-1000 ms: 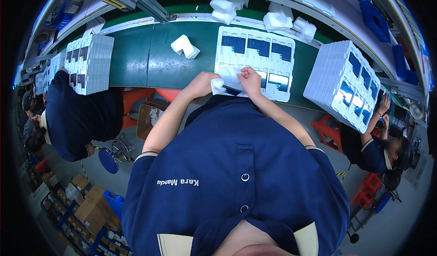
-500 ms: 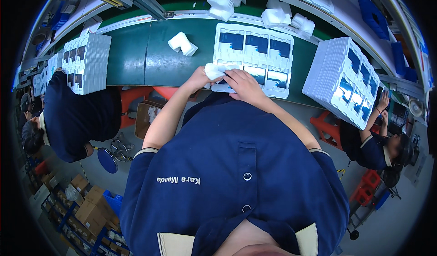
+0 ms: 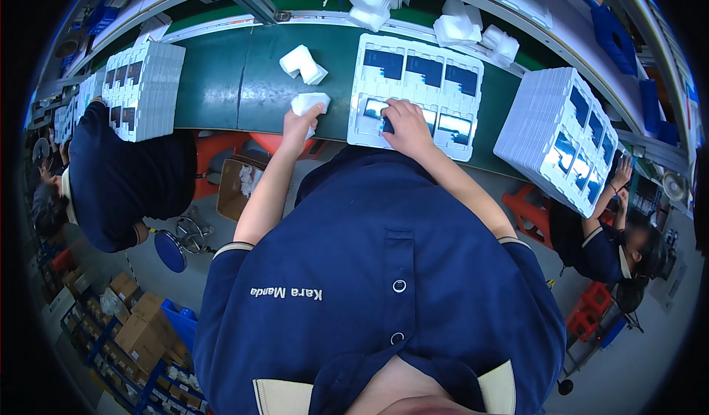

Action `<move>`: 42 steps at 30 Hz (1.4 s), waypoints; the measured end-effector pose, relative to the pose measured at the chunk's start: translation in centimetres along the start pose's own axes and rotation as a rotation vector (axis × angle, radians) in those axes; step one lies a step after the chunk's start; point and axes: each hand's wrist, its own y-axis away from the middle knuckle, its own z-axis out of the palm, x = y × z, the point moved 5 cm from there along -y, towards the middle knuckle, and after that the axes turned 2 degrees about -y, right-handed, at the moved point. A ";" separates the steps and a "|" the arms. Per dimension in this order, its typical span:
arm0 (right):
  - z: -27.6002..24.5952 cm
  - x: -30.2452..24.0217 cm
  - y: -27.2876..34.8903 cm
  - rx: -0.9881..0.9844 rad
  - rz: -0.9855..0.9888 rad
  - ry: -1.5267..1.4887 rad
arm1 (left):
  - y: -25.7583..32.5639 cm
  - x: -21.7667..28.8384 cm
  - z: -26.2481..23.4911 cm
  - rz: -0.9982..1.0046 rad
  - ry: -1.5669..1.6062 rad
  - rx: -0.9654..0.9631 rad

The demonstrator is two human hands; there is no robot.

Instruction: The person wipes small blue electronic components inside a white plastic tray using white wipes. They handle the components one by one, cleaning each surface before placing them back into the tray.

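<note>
My left hand (image 3: 298, 128) is closed around a folded white wipe (image 3: 309, 105), above the bench near its front edge. Left of centre on the bench lies another folded white wipe (image 3: 301, 64). In front of me is a white plastic tray (image 3: 356, 83) with two rows of pockets. Dark, glossy screen panels (image 3: 425, 71) sit in them. My right hand (image 3: 408, 127) is over the tray's near row, its fingers bent onto the near-left panel (image 3: 377, 108) and partly covering it.
A tall stack of loaded trays (image 3: 528, 119) leans at the right, another stack (image 3: 159, 90) stands at the left. White wipe piles (image 3: 458, 27) line the far rail. Co-workers sit on both sides. A cardboard box (image 3: 235, 190) and a blue stool (image 3: 170, 251) are below.
My hands have moved apart. The left has drawn away leftward from the tray with the wipe, while the right has stayed over the near-left part of the tray.
</note>
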 end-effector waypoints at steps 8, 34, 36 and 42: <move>-0.1 5.1 0.8 0.461 0.355 -0.207 | 4.7 4.5 9.8 0.614 -0.996 -0.630; -0.4 0.2 -1.4 -0.009 0.035 -0.119 | 6.2 1.7 10.7 0.303 -0.903 -0.758; 1.2 0.9 -1.3 -0.028 0.058 -0.061 | 6.1 0.7 9.0 0.347 -0.892 -0.707; 2.9 1.2 -0.6 0.031 0.072 -0.085 | 7.0 1.3 6.7 0.298 -0.778 -0.599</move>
